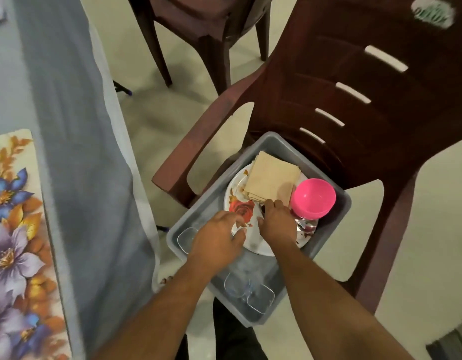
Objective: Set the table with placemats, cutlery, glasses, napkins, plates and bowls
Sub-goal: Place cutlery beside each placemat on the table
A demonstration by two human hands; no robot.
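- Head view is showing both hands reaching into the gray bin (340, 203) on the chair (354, 100).
- Right hand (275, 224) is pinching the napkins (272, 178) on the plate (240, 209) inside the bin.
- Left hand (215, 242) is curling loosely over the plate's near edge, gripping nothing I can see.
- Next, I think, lifting a napkin toward the placemat (16, 229), far left of the bin.

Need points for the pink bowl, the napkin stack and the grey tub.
pink bowl (313, 197): head view, inside of the bowl.
napkin stack (272, 175): head view, middle of the top napkin.
grey tub (270, 140): head view, far wall near the chair back.
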